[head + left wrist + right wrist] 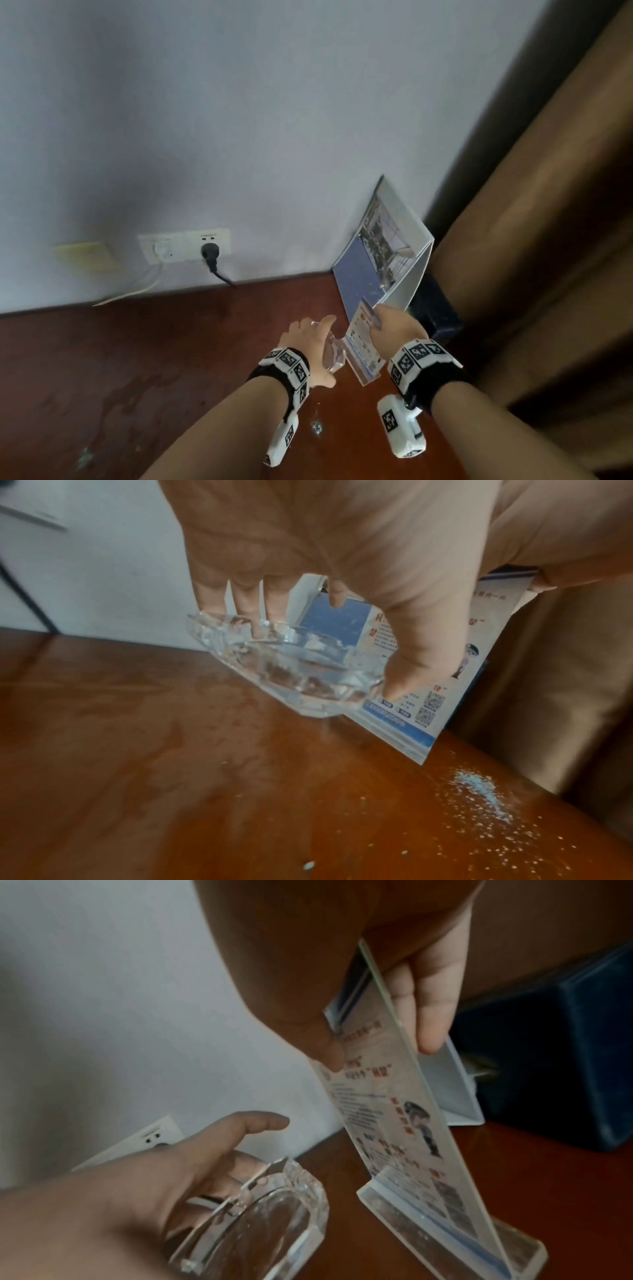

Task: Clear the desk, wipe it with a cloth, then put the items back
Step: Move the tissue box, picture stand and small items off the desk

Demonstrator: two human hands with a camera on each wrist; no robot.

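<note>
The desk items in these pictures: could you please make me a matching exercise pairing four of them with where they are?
Things:
1. glass ashtray
2. sign stand
3. folder
4. black plug

Places:
A. in the wall socket
B. propped open against the wall in the desk's corner
C. held tilted in the left hand
D. pinched at its top by the right hand

Pairs: 1-C, 2-D, 3-B, 4-A

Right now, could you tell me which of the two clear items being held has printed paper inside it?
The acrylic sign stand, pinched by the right hand. The glass ashtray in the left hand holds no paper.
</note>
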